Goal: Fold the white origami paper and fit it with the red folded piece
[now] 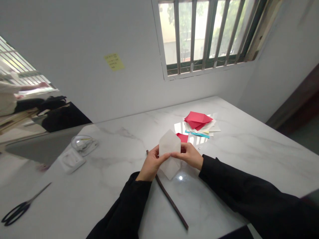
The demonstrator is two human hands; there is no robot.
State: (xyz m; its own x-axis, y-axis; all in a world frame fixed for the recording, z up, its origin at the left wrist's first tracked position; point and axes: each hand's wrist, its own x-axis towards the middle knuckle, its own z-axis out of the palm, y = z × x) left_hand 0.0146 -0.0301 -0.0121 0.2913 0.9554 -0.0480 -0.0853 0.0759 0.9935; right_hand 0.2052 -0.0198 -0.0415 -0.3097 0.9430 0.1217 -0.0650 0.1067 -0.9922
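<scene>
A folded piece of white paper (pixel 169 143) with pointed ends is held up above the table, between both hands. My left hand (pixel 151 162) grips its left edge, the thumb lying across the front. On the opposite edge my right hand (pixel 190 154) pinches it, with the two thumb tips almost meeting at the middle. The fingers behind the paper are partly hidden. Under my left hand runs a thin dark brown stick (pixel 171 202), lying slantwise on the table. A piece of red paper (pixel 183 137) shows just behind the white one.
A pile of folded red, white and blue paper (pixel 198 121) lies at the back right of the marbled table (pixel 114 199). Black-handled scissors (pixel 22 209) rest at the left front. A white box (pixel 72 161) and a coiled cable (pixel 83 144) sit at the left.
</scene>
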